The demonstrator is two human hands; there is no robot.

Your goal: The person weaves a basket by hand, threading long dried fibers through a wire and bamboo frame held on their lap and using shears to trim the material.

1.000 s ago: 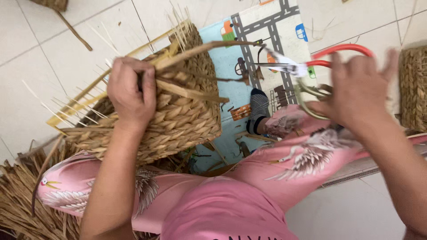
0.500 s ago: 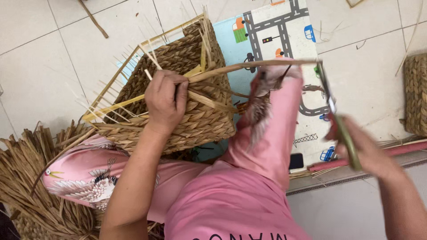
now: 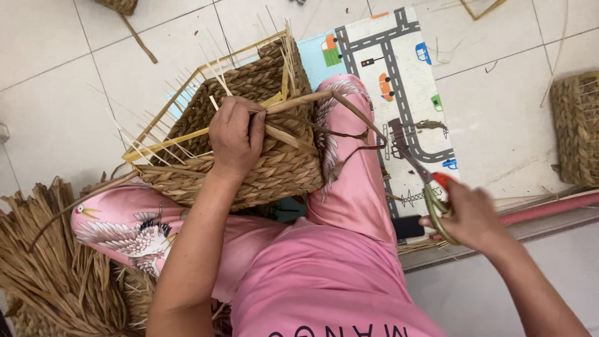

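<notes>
A half-woven square basket [image 3: 274, 168] of brown straw rests on my pink-trousered lap, with thin stakes sticking out of its yellow frame. My left hand [image 3: 236, 134] grips the basket's upper side and pins a long straw strand [image 3: 349, 103] that runs off to the right. My right hand [image 3: 469, 215] holds scissors [image 3: 419, 171] with red and green handles. The blades point up-left and meet the far end of that strand, beside my right knee.
A heap of loose straw [image 3: 43, 274] lies at my left. A play mat [image 3: 399, 81] printed with roads covers the tiled floor ahead. Another woven basket [image 3: 577, 134] stands at the right edge, and a red rod [image 3: 549, 209] lies near it.
My right hand has dropped lower and brought the scissors to the strand's end. The basket and my left hand sit a little lower in view.
</notes>
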